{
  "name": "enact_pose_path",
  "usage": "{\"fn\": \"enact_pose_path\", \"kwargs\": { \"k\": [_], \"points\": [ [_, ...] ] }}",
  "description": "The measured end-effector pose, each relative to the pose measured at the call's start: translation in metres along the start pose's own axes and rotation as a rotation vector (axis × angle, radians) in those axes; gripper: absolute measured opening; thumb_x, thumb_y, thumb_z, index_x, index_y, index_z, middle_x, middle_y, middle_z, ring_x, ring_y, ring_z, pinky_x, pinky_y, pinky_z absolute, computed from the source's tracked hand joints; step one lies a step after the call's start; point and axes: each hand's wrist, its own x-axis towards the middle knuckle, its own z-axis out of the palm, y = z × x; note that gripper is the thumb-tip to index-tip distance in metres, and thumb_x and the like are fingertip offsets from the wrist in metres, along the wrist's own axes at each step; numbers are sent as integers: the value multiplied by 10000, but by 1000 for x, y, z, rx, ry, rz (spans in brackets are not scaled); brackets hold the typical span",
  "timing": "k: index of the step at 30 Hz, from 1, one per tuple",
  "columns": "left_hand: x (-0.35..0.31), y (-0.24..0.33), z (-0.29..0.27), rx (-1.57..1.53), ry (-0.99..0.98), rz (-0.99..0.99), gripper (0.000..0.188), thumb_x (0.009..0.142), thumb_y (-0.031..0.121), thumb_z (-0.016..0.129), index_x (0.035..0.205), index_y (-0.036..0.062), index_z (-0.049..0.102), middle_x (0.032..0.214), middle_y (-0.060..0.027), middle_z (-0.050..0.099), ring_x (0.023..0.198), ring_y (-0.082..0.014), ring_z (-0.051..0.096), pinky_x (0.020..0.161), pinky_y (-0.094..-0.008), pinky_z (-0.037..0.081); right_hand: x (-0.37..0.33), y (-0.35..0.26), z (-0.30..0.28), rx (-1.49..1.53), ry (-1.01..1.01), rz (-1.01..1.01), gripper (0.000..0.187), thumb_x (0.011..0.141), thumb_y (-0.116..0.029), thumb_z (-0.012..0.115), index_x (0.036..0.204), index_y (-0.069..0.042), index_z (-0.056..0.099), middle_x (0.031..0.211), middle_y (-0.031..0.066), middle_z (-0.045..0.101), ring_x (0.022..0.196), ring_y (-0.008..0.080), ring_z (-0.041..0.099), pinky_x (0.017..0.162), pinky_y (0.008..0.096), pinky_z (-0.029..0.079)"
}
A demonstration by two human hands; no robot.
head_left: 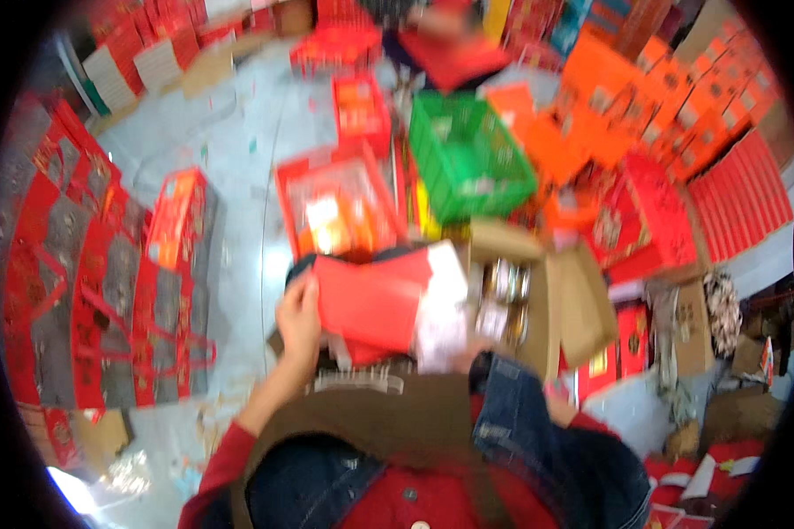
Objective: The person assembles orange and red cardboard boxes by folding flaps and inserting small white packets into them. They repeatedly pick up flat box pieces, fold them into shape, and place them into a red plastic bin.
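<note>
In front of my body, a flat red piece (370, 298), like a folded sheet or bag, is pinched at its left edge by my left hand (300, 316), thumb on top. White crumpled paper or plastic (443, 310) lies against its right side. My right hand (475, 351) is a blurred patch low beside this white material, mostly hidden by a dark denim sleeve; its fingers do not show clearly. Just to its right stands an open cardboard box (543, 309) with several shiny metallic-lidded jars or cans (507, 280) inside.
Beyond my hands stand a red crate (388, 207) with orange packs and a green plastic crate (472, 207). Red and grey bags (79, 282) line the left. Orange boxes (609, 88) are stacked at the right. Another person (441, 44) is at the far side, holding something red.
</note>
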Motion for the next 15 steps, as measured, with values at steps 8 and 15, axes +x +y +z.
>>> {"fn": "enact_pose_path", "kwargs": {
  "k": [8,15],
  "points": [
    [3,10,7,-199,-2,7,259,880,102,578,1103,-26,610,1004,-75,647,891,-103,591,805,-243,471,31,10,3,254,292,-429,218,676,-41,619,888,-95,627,838,85,584,762,284,570,644,361,468],
    [-4,-8,6,-149,13,62,242,885,126,573,1081,-13,603,980,-79,648,881,-120,598,799,-257,473,34,0,19,824,576,543,135,845,-6,574,974,23,597,925,89,628,796,148,630,709,264,534]
  ]
}}
